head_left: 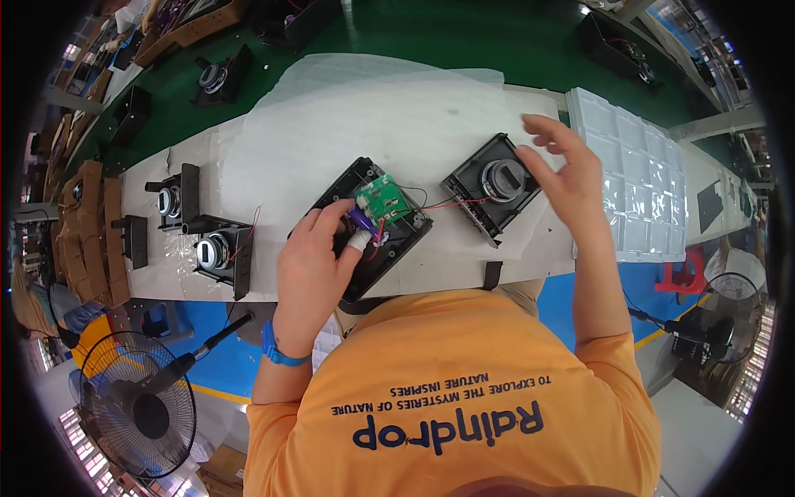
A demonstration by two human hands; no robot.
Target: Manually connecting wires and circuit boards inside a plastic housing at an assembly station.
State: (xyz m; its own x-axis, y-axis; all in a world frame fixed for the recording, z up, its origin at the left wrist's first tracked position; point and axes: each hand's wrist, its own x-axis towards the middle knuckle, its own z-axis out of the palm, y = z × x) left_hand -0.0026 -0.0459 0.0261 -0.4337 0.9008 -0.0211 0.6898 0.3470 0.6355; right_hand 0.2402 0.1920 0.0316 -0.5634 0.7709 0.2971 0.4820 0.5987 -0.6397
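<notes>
A worker's left hand [315, 255] pinches a small purple cylinder [360, 219] inside an open black rectangular plastic housing [364, 277], seemingly to steady it, while the empty right hand [571, 178] is spread wide beside a black plastic speaker panel [473, 183], kept near presumably because a thin red wire [455, 202] tethers both

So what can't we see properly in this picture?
All in the head view:
- Part of the purple cylinder: the left hand covers it.
- The inside of the black case beneath the green circuit board: the board hides it.
- The rest of the black box at the top: cut off by the picture's edge.
</notes>
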